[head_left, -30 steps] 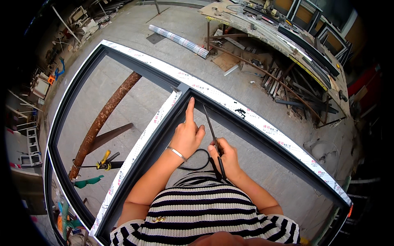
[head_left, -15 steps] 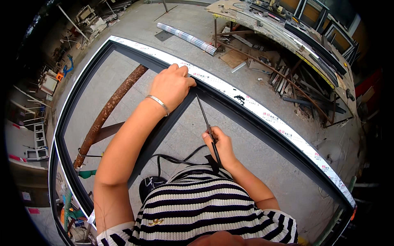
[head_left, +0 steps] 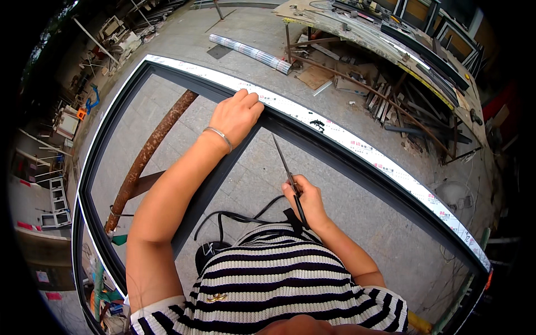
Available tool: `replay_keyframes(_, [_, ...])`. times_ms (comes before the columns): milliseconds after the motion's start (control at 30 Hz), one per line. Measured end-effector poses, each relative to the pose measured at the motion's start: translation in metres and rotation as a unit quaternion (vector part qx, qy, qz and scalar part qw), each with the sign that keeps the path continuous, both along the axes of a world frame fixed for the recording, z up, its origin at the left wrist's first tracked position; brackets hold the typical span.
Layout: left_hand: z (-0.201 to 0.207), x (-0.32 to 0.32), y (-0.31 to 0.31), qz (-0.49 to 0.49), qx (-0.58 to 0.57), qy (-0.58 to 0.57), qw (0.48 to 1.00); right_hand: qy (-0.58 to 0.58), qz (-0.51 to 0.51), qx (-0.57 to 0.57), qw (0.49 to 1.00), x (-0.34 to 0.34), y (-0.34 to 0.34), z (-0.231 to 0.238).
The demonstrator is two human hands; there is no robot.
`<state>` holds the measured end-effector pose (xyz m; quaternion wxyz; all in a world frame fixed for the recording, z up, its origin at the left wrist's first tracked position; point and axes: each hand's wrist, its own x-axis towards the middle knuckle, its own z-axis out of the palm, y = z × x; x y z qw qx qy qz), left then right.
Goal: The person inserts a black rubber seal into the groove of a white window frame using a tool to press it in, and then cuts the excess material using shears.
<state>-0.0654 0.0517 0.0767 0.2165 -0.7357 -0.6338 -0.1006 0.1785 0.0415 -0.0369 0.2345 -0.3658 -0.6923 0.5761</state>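
Note:
A large dark window frame, its outer face covered in white printed protective film, spans the view in front of me. My left hand is closed over its upper rail, where a dark crossbar meets it; its fingertips curl onto the filmed edge. In my right hand is a pair of scissors with long slim blades and black handles. The blades look together and point up toward that corner, their tips just short of the rail. Near my waist a black rubber-like strip loops over the floor.
Under the frame's left part runs a rusty curved pipe. Beyond the frame lies a film-wrapped roll on the concrete. A cluttered workbench stands at the far right, with offcuts heaped beneath. More scrap lines the left side.
The scissors and my right hand have drawn slightly right and down, so the tips have come away from the frame's corner. My left hand stays on the rail; the view has shifted a little.

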Motion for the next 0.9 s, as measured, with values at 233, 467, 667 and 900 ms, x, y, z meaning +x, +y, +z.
replay_keyframes(233, [0.003,-0.004,-0.006,-0.042,-0.003,-0.002,0.999,0.029,-0.013,0.0,0.999,0.003,-0.001,-0.002])
replay_keyframes(467, [0.005,0.0,-0.004,0.001,-0.034,0.008,0.999,0.046,-0.012,0.014,0.999,0.002,-0.001,-0.005])
replay_keyframes(667, [0.006,0.009,0.011,0.069,-0.101,0.081,0.989,0.063,-0.002,0.038,0.997,0.0,0.002,-0.006])
replay_keyframes(900, [0.035,0.024,0.014,0.193,-0.231,0.076,0.951,0.076,0.032,-0.005,0.997,-0.013,0.014,-0.019])
